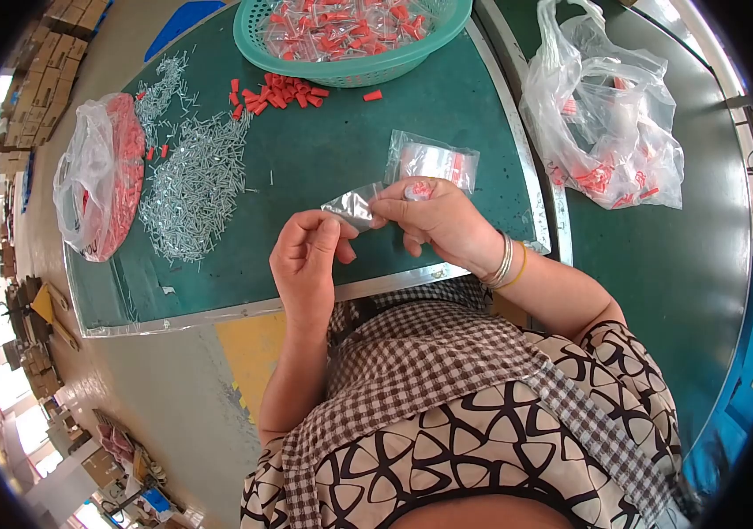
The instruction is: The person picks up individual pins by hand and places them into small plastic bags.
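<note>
A small clear plastic bag [354,206] is stretched between my two hands above the green table. My left hand [307,251] pinches its left end between thumb and fingers. At its right end, the thumb and fingers of my right hand [434,220] are closed on it. A small red and white item [418,190] shows at my right hand's fingers; what it is I cannot make out. Just beyond that hand lies a stack of clear bags [432,162] with red marks. Loose red plugs [284,91] and a pile of screws [195,185] lie to the left.
A teal basket [354,69] of filled bags with red pieces stands at the far edge. At the left is a plastic bag of red pieces [123,176]. A crumpled white plastic bag [610,132] sits on the right-hand table [650,256]. A metal rim [244,310] edges the near side.
</note>
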`<state>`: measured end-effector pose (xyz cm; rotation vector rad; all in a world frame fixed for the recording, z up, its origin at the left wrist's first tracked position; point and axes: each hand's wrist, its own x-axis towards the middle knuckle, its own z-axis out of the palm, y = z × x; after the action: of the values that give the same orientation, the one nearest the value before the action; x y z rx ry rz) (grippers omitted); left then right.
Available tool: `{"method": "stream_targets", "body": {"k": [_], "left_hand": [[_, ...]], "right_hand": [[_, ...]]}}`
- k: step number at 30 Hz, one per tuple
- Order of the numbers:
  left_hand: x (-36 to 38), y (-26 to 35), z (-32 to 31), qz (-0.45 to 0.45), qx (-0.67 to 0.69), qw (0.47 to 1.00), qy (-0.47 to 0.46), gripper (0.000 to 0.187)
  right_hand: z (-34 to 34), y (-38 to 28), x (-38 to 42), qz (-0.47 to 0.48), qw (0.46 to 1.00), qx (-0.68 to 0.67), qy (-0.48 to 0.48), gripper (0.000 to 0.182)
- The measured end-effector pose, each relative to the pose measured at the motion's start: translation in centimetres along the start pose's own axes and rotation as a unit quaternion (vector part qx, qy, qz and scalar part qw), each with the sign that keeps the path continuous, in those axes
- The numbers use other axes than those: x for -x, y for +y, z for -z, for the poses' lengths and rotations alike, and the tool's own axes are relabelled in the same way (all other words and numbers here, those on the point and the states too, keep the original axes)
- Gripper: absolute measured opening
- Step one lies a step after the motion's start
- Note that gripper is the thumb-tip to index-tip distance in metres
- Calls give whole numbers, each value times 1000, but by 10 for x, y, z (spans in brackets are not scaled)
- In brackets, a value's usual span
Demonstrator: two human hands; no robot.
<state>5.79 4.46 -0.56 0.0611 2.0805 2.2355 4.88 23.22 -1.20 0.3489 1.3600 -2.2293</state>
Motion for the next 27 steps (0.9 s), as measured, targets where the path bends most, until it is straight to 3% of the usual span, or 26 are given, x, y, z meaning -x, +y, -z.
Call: {"method": "stream_targets", "body": {"k": [6, 7, 8, 9, 10, 11, 13, 15, 16, 18, 20, 21, 27], "left_hand": [[-2, 6, -9, 29, 37, 999, 1, 24], [-4, 1, -6, 43, -24, 998, -39, 33], [-5, 12, -7, 77, -132, 986, -61, 30], [-6, 18, -6, 112, -147, 980, -78, 26], [-6, 14, -3, 89, -102, 985, -106, 23], [-2, 9, -5, 128, -48, 987, -80, 23], [-1, -15, -5, 34, -75, 994, -65, 24], [-2, -40, -10, -29, -3, 998, -52, 16], [4, -24, -4, -40, -37, 998, -37, 13], [13, -22, 7, 9, 40, 999, -9, 9], [4, -27, 23, -79, -46, 992, 92, 7], [8, -26, 34, -123, -95, 979, 129, 6], [18, -28, 82, -154, -112, 957, 221, 4]], "right_hand": [[-7, -1, 14, 76, 969, 232, 41, 16], [-12, -1, 13, 100, 958, 265, 35, 16], [-15, 1, 14, 83, 958, 268, 53, 13], [-13, 8, 13, 98, 962, 247, 61, 15], [-10, 9, 15, 127, 939, 315, 60, 18], [-6, 11, 13, 145, 922, 353, 71, 20], [-8, 16, 12, 131, 920, 353, 108, 22], [-2, 22, 4, 154, 923, 344, 83, 20], [11, 34, -5, 148, 945, 273, 106, 20], [37, 41, -48, 103, 965, 240, 11, 22], [57, 39, -99, 49, 967, 228, -99, 29], [47, 35, -107, 45, 965, 232, -116, 29], [-40, 31, -115, 74, 920, 350, -158, 30]]}}
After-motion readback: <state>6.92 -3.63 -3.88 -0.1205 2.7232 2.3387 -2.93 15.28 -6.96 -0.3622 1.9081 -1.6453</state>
